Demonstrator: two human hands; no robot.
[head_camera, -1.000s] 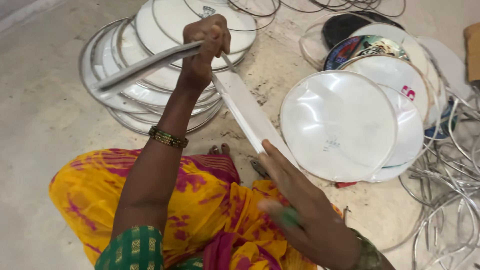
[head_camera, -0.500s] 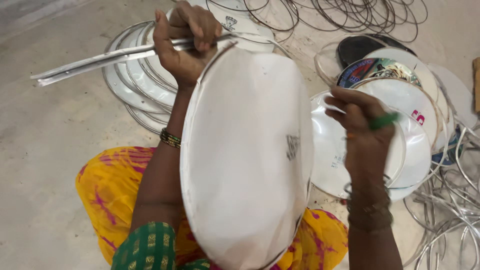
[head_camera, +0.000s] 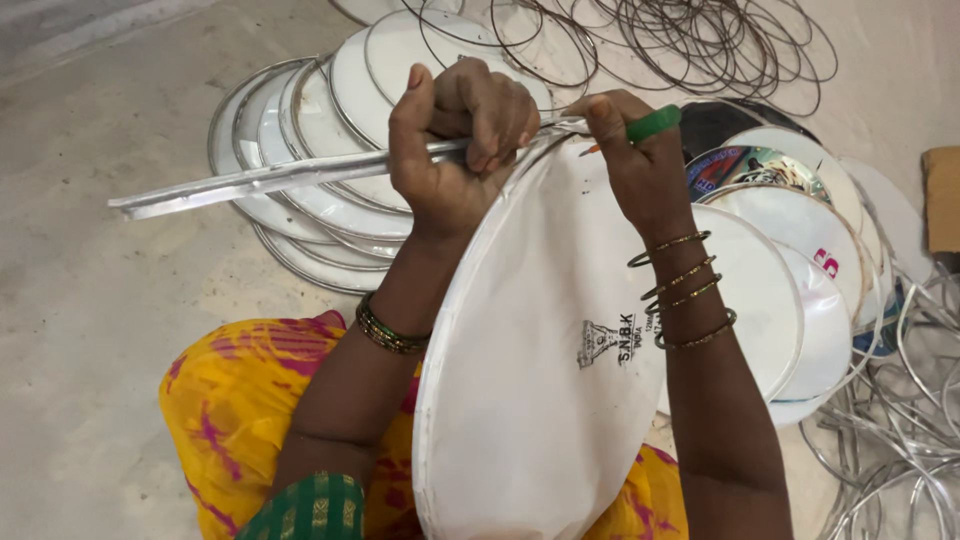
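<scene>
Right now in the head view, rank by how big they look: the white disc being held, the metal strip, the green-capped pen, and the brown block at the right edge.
1. White disc, though it sits nearest the camera.
2. Metal strip, long but thin.
3 and 4. Brown block and green-capped pen: too close to rank, as the block is cut off by the frame.

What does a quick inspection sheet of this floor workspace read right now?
Surface: bare pale concrete floor.
Job's things: large white round drum skin held tilted; long flat metal strip laid along its top rim.
Clutter: stack of white rimmed discs, printed discs.
Grippers: left hand grips the strip; right hand holds a green-capped tool.
Cables: loose wire hoops.
Surroundings: yellow patterned cloth.
</scene>
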